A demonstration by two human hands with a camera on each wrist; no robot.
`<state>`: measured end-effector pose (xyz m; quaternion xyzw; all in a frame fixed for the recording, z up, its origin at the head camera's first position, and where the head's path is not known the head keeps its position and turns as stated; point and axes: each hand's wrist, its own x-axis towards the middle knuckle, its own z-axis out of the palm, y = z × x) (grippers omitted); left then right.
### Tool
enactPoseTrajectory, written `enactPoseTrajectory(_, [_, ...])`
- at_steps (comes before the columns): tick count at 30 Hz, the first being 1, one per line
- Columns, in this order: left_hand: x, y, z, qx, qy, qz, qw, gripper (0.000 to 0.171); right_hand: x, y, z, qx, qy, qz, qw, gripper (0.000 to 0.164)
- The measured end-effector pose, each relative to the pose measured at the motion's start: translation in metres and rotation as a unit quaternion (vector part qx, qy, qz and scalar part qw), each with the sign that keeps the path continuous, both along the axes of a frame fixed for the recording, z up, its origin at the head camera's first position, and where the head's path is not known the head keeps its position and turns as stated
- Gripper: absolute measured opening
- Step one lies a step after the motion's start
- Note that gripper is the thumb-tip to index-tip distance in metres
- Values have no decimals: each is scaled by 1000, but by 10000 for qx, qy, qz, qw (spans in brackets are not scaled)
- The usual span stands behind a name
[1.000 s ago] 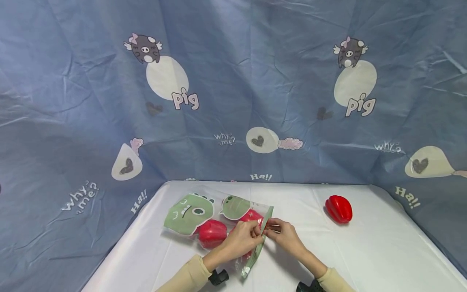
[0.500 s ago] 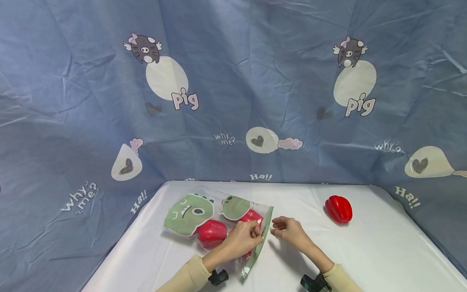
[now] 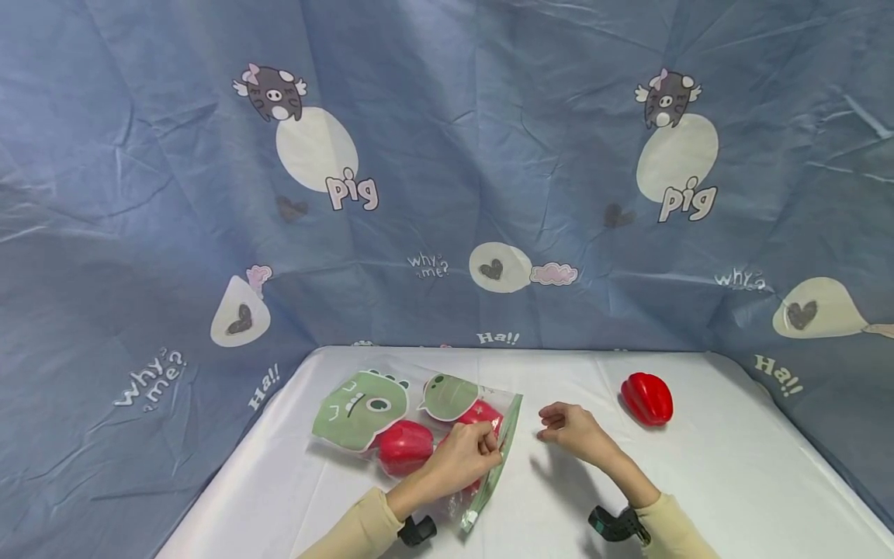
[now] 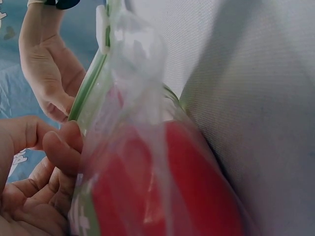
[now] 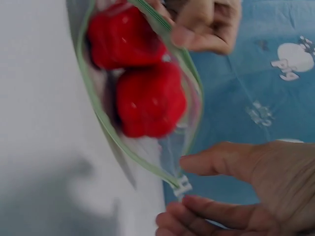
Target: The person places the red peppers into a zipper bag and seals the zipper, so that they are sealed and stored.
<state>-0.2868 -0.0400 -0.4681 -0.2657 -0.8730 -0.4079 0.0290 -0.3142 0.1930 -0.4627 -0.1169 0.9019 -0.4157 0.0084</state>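
Observation:
A clear zip bag (image 3: 370,407) with green dinosaur prints lies on the table, its green-edged mouth to the right. My left hand (image 3: 461,458) pinches the upper lip of that mouth between thumb and fingers. In the right wrist view the mouth gapes, with two red bell peppers (image 5: 150,101) inside; another red bell pepper (image 3: 405,448) shows through the plastic further in. A white slider (image 5: 182,187) sits at one end of the zip. My right hand (image 3: 574,432), holding nothing, hovers right of the bag with fingers bent and thumb apart.
A loose red bell pepper (image 3: 647,399) lies at the right on the white table (image 3: 726,466), beyond my right hand. Behind the table hangs a blue curtain (image 3: 433,194) with pig prints. A dark wrist camera (image 3: 618,525) is strapped on my right wrist.
My right hand has let go of the bag's mouth and moved right, away from it and nearer the loose bell pepper. The left hand keeps its pinch in the same place.

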Motion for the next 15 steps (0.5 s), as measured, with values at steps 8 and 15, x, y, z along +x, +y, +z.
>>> enactPoseTrajectory(8, [-1,0,0,3,3,-30,10000,9,-5,22,11,367,37,4,9993,29])
enactPoseTrajectory(15, [0,-1,-1,-24,0,-51,10000,9,-6,36,19,682,-113,-85,9976,32])
